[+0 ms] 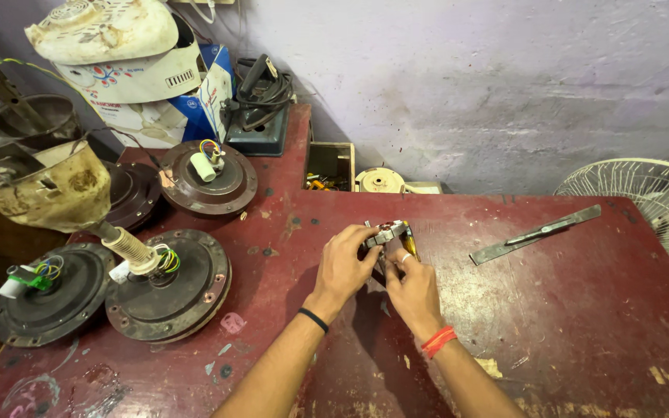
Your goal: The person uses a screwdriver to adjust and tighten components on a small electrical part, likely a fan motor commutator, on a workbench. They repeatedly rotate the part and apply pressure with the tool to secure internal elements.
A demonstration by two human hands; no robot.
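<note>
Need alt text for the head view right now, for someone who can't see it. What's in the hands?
Both hands, left hand and right hand, hold a small metal part together over a worn red table. Three round fan motors lie at the table's left, and a flat metal tool lies to the right.

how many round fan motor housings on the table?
4. Two at front left: one at the table edge, one beside it. Two behind: one with a white capacitor, one partly hidden by the rusty cup-shaped cover. More may be hidden.
</note>
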